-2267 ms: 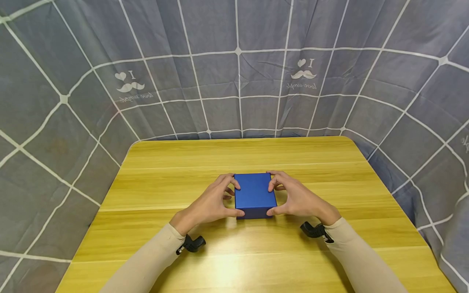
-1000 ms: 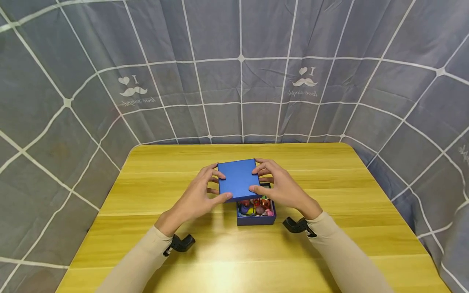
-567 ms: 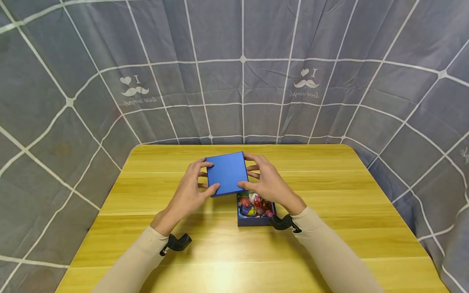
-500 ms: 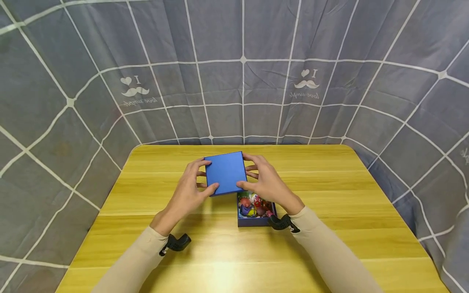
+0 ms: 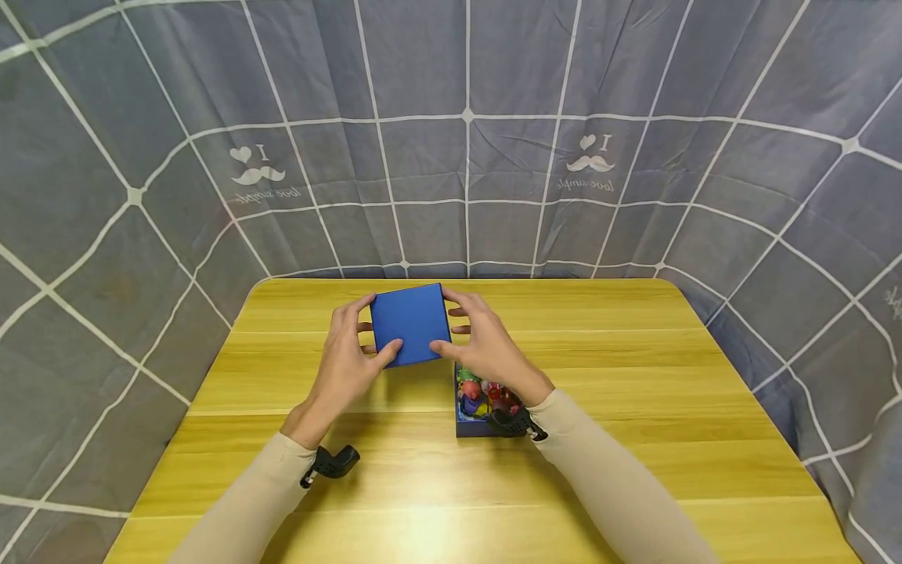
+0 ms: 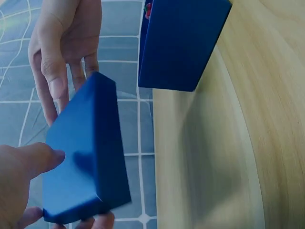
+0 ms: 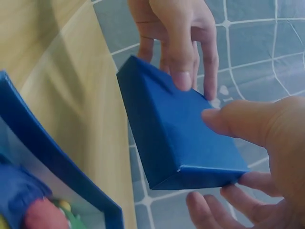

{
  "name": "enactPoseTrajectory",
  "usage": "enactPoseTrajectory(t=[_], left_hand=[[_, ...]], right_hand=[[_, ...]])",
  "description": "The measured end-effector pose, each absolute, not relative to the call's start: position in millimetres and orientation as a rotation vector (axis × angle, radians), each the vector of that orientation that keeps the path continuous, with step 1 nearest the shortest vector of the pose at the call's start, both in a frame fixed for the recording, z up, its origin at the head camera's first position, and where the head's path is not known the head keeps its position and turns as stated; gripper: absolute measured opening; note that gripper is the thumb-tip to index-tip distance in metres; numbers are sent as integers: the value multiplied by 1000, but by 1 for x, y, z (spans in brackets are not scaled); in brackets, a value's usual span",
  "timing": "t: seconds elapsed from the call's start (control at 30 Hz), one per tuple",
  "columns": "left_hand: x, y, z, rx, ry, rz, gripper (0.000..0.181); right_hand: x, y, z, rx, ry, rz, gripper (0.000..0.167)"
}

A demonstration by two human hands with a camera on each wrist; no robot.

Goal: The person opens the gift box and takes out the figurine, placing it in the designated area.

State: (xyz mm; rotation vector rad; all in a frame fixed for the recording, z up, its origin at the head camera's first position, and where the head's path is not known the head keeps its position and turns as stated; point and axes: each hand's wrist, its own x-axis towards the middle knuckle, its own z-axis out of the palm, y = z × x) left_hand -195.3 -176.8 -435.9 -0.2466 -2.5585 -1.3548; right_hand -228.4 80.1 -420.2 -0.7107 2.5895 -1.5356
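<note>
Both hands hold a square blue box lid (image 5: pixel 410 325) above the table, left of the box it came off. My left hand (image 5: pixel 344 352) grips its left side, the thumb lying on top and fingers along the edge. At the right side my right hand (image 5: pixel 486 341) pinches it the same way, as the right wrist view shows the lid (image 7: pixel 190 138) between both hands. Below my right wrist stands the uncovered blue box (image 5: pixel 474 428). Small colourful figures (image 5: pixel 470 389) fill it; the right forearm and its black wrist mount hide part of them.
The wood-grain table (image 5: pixel 282 392) carries the box near its middle. A grey curtain (image 5: pixel 423 157) with white grid lines encloses the back and both sides. A black mount (image 5: pixel 334 462) sits on the left wrist.
The lid came up off the box, showing the figures inside. Both hands have carried it left and toward the far edge, and it still shifts left over the last half second.
</note>
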Motion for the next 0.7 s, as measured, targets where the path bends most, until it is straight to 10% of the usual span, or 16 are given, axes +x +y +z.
enactPoseTrajectory(t=[0.7], left_hand=[[-211,-197,-433,-49,-2534,-1350,81]], right_hand=[[-238,37,-426,-635,2497,-1712,73]])
